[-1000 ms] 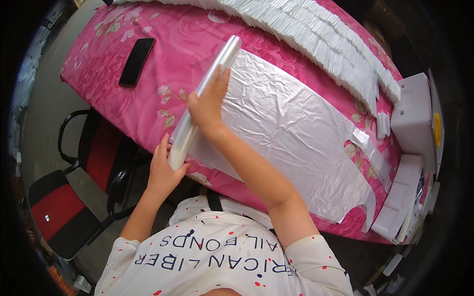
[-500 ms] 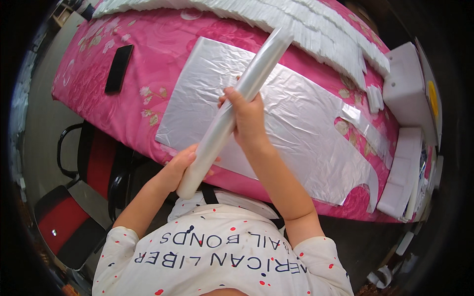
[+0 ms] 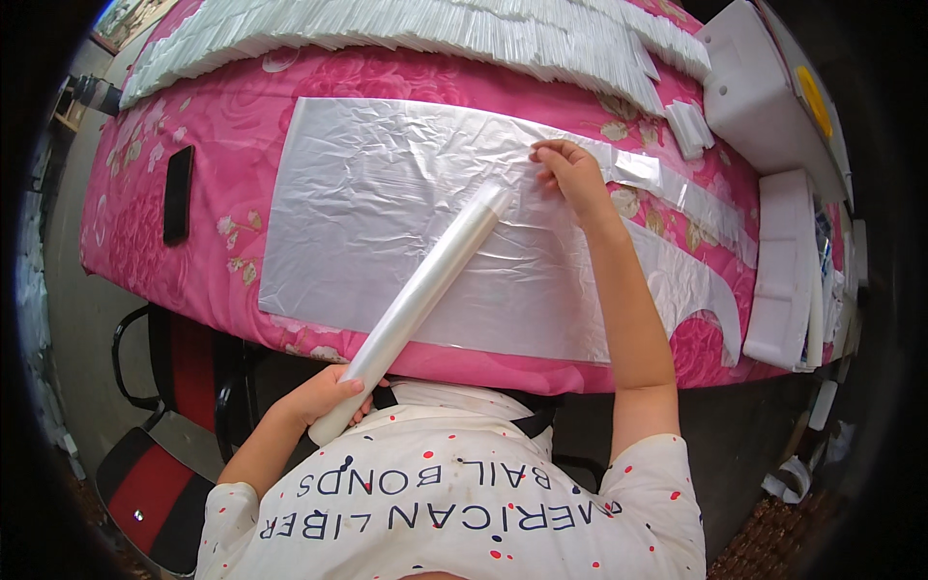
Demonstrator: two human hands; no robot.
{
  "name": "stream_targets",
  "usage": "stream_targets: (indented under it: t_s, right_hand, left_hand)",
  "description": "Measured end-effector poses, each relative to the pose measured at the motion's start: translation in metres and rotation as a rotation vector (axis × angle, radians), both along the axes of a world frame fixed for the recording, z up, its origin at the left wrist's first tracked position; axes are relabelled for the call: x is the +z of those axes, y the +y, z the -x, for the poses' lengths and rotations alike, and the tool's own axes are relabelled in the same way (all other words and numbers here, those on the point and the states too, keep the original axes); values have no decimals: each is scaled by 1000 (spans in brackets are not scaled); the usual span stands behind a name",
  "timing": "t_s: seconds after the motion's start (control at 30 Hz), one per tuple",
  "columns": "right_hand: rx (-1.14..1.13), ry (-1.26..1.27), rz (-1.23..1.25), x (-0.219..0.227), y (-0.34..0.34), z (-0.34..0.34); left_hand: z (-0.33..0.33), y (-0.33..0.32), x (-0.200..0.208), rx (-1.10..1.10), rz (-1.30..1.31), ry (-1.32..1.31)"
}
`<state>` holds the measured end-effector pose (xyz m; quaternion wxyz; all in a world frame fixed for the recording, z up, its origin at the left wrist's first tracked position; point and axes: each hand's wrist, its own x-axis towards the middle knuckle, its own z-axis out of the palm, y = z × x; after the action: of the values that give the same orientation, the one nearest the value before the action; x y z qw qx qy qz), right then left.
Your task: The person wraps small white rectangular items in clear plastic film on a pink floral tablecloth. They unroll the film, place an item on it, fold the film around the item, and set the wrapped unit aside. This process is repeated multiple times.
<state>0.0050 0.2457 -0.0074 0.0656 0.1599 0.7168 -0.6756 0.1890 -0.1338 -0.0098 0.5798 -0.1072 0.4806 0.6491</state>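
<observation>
A rolled-up tube of translucent white plastic film (image 3: 425, 280) slants up and away from my body. My left hand (image 3: 333, 398) is wrapped round its near end, close to my shirt. The tube's far end rests on or just over a flat spread of silvery-white plastic bags (image 3: 367, 213) with handle cut-outs at its right end. Off the roll, my right hand (image 3: 572, 176) hovers near the far edge of that spread, fingers loosely bent and apart, with nothing visible in them. Whether its fingertips touch the plastic is unclear.
A long row of folded white plastic bundles (image 3: 387, 29) lines the table's far side. A small white bundle (image 3: 688, 129) lies beside white foam boxes (image 3: 749, 82) at the right. A black phone (image 3: 178, 195) lies left on the pink floral tablecloth (image 3: 126, 222). Red-and-black chairs (image 3: 159, 483) stand lower left.
My right hand has let go of the roll and moved right. The roll has come lower and nearer my body, still in my left hand. The whole view has shifted.
</observation>
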Motion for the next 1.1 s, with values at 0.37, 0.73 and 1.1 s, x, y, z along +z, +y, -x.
stream_targets:
  t_s: [0.37,0.73,1.1]
  right_hand:
    - [556,-128,-3,10,-21,-12]
    - [-30,176,-756,-13,135,28]
    - [81,200,-547,-12,88,32]
  left_hand:
    - [0,0,-4,20,-72,-37]
    - [-17,-69,1,-226,82,-99]
    - [97,22,53,-809,307,999]
